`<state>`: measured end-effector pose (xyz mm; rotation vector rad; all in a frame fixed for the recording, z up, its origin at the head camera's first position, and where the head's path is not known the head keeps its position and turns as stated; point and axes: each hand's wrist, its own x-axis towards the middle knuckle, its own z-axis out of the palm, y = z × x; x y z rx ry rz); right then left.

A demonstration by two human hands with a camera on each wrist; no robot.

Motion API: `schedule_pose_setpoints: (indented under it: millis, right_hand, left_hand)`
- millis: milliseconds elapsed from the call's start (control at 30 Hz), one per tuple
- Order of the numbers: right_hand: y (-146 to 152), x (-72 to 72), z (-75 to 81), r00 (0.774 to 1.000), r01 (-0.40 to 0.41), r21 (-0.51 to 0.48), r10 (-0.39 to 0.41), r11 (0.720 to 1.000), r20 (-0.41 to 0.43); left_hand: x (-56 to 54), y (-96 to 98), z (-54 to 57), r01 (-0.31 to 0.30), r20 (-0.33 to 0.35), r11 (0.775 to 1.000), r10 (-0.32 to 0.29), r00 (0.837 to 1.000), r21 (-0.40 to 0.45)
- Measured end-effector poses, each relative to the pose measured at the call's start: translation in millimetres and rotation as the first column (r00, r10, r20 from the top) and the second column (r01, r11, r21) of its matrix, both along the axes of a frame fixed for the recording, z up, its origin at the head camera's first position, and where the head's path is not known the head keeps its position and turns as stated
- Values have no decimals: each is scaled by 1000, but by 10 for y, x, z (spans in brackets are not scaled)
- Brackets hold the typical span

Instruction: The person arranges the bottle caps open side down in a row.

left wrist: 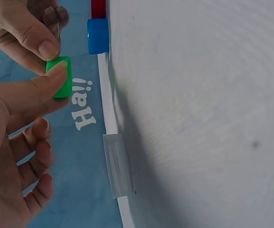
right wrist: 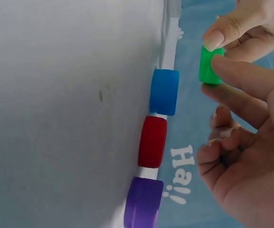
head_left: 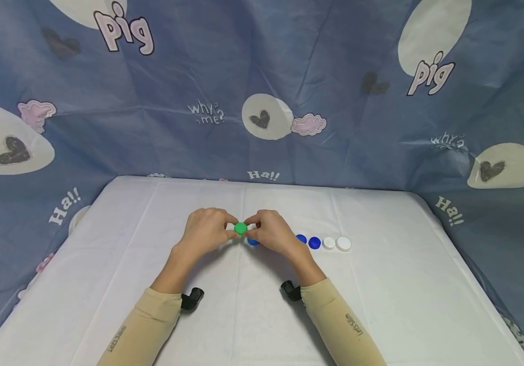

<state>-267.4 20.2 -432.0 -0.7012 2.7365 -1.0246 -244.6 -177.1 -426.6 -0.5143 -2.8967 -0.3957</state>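
Observation:
A small green bottle cap (head_left: 241,228) is up off the white table, between both hands. My left hand (head_left: 204,231) pinches it from the left with thumb and finger. From the right, my right hand (head_left: 271,231) grips it the same way. Just below the right fingertips a light blue cap (head_left: 253,242) sits on the cloth. The right wrist view shows a red cap (right wrist: 153,142) and a purple cap (right wrist: 144,203) beside the blue one; the right hand hides both in the head view. A clear, ridged cap (left wrist: 117,165) stands near the left hand.
Right of the right wrist, the row goes on with two dark blue caps (head_left: 314,243), a small white cap (head_left: 329,243) and a larger white cap (head_left: 344,244). Black wrist mounts (head_left: 192,299) jut from both sleeves. A printed blue curtain (head_left: 225,147) hangs behind the table.

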Motion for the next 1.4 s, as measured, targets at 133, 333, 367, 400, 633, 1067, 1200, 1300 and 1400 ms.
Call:
schedule_pose_setpoints:
  millis: [133, 333, 367, 400, 633, 1067, 1200, 1300, 1400]
  right_hand:
    - [-31, 8, -17, 1000, 10, 56, -9, 998, -19]
    - [-81, 17, -35, 999, 20, 129, -14, 991, -48]
    - [-88, 18, -37, 999, 19, 138, -12, 990, -50]
    - [-95, 19, -40, 998, 18, 149, -10, 989, -54]
    - [-120, 14, -64, 999, 15, 181, -6, 983, -53]
    - [-125, 22, -88, 998, 11, 219, 3, 976, -63]
    - [-120, 30, -79, 998, 3, 221, 11, 975, -63]
    - [-117, 32, -77, 998, 2, 223, 13, 975, -66]
    - [-113, 29, -85, 998, 3, 226, 12, 974, -66]
  left_hand:
    - [-8, 3, -16, -10, 45, 1000, 11, 999, -14]
    - [-12, 7, -25, -21, 92, 999, 23, 996, -29]
    - [-13, 7, -31, -19, 96, 999, 22, 995, -31]
    - [-14, 8, -35, -18, 104, 999, 22, 994, -34]
    - [-6, 26, -61, -19, 145, 998, 27, 989, -54]
    - [-10, 51, -97, -21, 127, 994, 35, 991, -105]
    - [-3, 57, -102, -28, 137, 994, 42, 990, -102]
    - [5, 59, -95, -32, 144, 995, 45, 988, -94]
    - [14, 60, -83, -33, 147, 996, 45, 988, -87]
